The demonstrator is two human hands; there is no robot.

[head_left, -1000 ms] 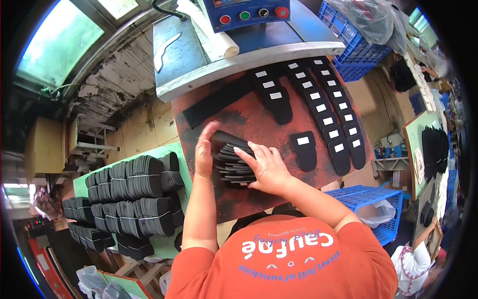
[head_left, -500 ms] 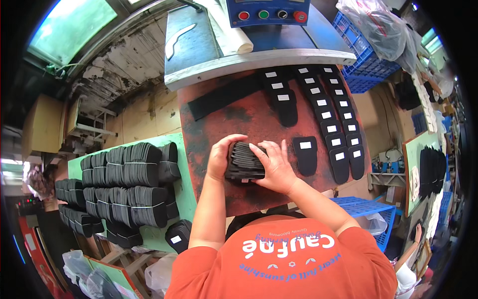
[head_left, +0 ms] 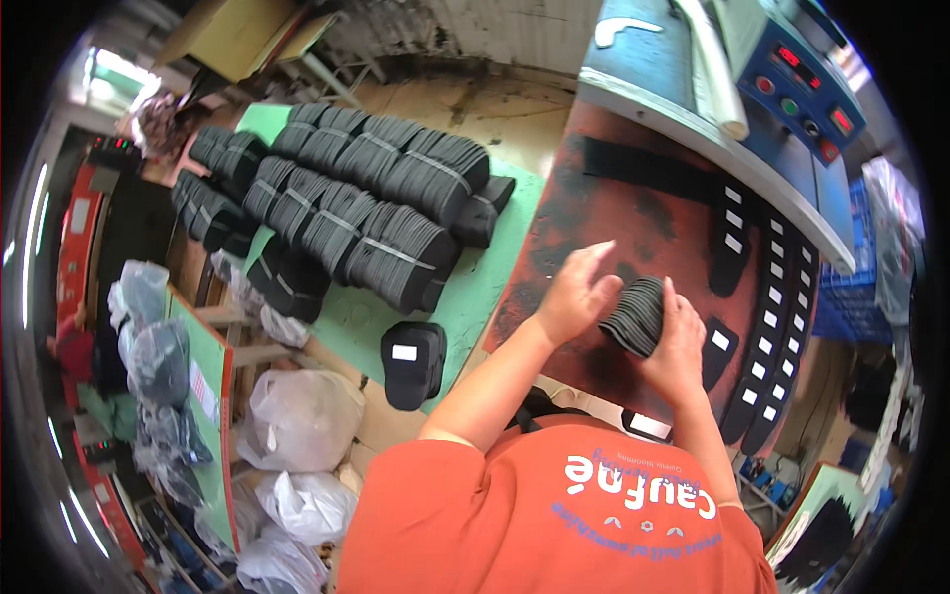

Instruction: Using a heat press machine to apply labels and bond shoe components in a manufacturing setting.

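Over the red bench [head_left: 539,287], the right hand [head_left: 681,351] touches a stack [head_left: 635,317] of black pads; the left hand [head_left: 577,297], spread, is just beside it. Labelled pads [head_left: 770,348] lie to the right. Tied bundles [head_left: 396,257] fill the green bench [head_left: 500,259] at left.

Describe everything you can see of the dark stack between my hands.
The stack is thin, dark pieces packed together, edges showing as ridges, apparently foam or fabric. It's over the reddish table; whether it rests there is unclear. Your right hand touches its right side; your open left hand is at its left, contact unclear.
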